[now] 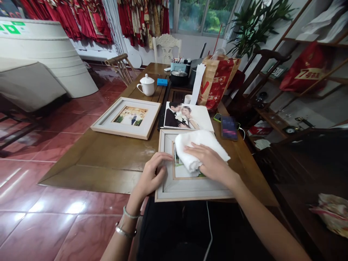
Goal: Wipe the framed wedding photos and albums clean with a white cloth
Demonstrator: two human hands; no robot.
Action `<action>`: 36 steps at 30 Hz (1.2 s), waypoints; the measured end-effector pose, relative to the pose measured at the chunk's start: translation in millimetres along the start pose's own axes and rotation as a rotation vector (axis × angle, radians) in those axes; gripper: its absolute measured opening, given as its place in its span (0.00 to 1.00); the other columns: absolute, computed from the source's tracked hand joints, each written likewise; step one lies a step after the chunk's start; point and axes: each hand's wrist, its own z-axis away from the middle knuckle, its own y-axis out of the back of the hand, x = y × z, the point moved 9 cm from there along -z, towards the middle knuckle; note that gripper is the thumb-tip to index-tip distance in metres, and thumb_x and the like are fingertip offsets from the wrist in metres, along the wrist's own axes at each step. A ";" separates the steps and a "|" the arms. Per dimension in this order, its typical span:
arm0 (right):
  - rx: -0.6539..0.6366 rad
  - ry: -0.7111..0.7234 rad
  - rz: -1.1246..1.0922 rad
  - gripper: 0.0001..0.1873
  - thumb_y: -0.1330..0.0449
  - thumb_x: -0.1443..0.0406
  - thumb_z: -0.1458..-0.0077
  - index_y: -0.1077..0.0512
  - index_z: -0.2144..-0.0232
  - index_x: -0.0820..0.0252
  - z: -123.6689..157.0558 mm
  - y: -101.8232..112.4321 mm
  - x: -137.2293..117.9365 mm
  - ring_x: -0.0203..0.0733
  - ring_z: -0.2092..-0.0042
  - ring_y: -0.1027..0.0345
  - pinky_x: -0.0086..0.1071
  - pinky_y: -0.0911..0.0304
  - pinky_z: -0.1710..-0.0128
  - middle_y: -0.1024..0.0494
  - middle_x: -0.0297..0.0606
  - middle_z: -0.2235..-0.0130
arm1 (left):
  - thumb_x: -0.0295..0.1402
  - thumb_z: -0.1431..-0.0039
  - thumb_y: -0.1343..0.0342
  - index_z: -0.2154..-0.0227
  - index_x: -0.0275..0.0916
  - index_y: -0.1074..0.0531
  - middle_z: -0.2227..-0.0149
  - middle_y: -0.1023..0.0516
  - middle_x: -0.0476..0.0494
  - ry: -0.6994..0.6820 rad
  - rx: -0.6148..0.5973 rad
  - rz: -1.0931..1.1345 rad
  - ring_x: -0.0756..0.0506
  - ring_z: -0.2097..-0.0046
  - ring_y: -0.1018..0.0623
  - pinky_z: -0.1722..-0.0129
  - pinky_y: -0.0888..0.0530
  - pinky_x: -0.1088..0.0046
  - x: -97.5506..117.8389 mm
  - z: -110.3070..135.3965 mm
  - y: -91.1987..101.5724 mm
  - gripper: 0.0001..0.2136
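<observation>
I see my right hand [210, 163] lying on a white cloth [201, 145], fingers pressed together, cloth under them on a picture frame [187, 190], my left hand [152, 174] with fingertips bent down onto the frame's left border, second frame [127, 117] and phone [229, 127] well beyond the fingertips on the table [108, 156]

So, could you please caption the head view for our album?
Right hand presses a folded white cloth on a pale wooden picture frame; left hand rests on its edge.
</observation>
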 end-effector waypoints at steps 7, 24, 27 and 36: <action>-0.116 0.151 -0.069 0.46 0.54 0.82 0.63 0.39 0.39 0.63 20.4 -27.5 -56.0 0.46 0.31 0.59 0.50 0.57 0.34 0.40 0.39 0.35 | 0.30 0.34 0.59 0.46 0.40 0.40 0.42 0.37 0.35 0.089 0.106 0.061 0.39 0.39 0.37 0.47 0.32 0.61 -11.2 3.4 7.6 0.14; 0.042 -0.249 0.078 0.41 0.54 0.82 0.60 0.33 0.43 0.58 41.2 30.4 60.8 0.47 0.35 0.46 0.50 0.50 0.36 0.32 0.37 0.39 | 0.23 0.37 0.56 0.48 0.42 0.34 0.41 0.35 0.38 0.009 -0.108 -0.094 0.38 0.35 0.43 0.36 0.44 0.47 -4.5 -1.1 -8.8 0.16; 0.084 -0.256 0.132 0.41 0.54 0.82 0.60 0.35 0.41 0.64 20.2 20.7 56.7 0.50 0.34 0.49 0.52 0.52 0.35 0.34 0.41 0.38 | 0.23 0.37 0.57 0.47 0.41 0.34 0.41 0.34 0.38 -0.008 -0.119 -0.097 0.38 0.34 0.44 0.36 0.45 0.47 -4.9 -1.0 -9.8 0.18; -0.296 0.115 -0.172 0.43 0.54 0.81 0.64 0.32 0.43 0.58 62.1 -7.2 -48.3 0.43 0.34 0.50 0.46 0.55 0.33 0.34 0.36 0.38 | 0.28 0.34 0.58 0.34 0.44 0.49 0.34 0.44 0.38 0.011 -0.132 -0.158 0.36 0.32 0.50 0.34 0.50 0.47 -14.1 2.8 -13.3 0.25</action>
